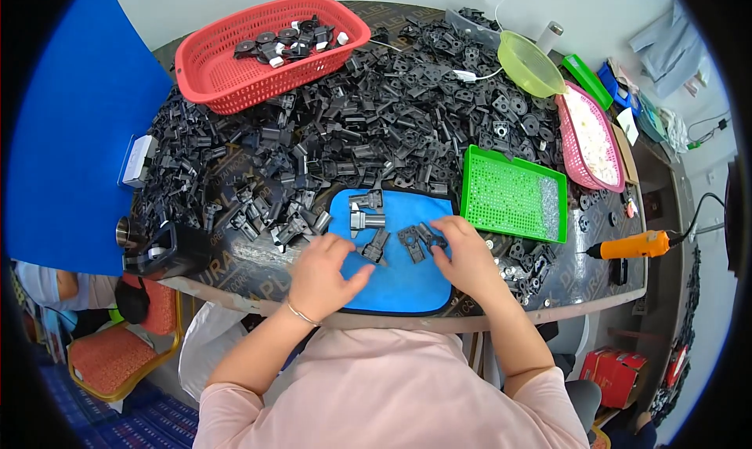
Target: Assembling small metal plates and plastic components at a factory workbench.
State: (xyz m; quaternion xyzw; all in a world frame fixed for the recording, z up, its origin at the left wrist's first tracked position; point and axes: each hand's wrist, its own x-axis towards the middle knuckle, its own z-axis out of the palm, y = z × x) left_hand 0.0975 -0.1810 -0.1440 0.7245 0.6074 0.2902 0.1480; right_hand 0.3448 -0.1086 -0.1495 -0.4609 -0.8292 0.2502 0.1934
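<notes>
On the left of the blue mat [407, 288] rests my left hand [323, 275], its thumb and fingers apart and nothing between them. A black plastic bracket [375, 246] lies just past its fingertips. My right hand [468, 255] pinches a small black plastic part [437, 244] at the mat's right side. Touching or close to that part is a flat black plate with holes [411, 244]. Farther up the mat lie a black part with a silvery piece and tube [366, 220] and another black bracket [366, 199].
A large heap of black plastic parts [376, 112] covers the table's far side. Around it stand a red basket [200, 65], a green tray [501, 230], a yellow-green bowl [536, 65] and a pink basket [576, 147]. An orange electric screwdriver [633, 245] is at right, a black tape dispenser [172, 249] at left.
</notes>
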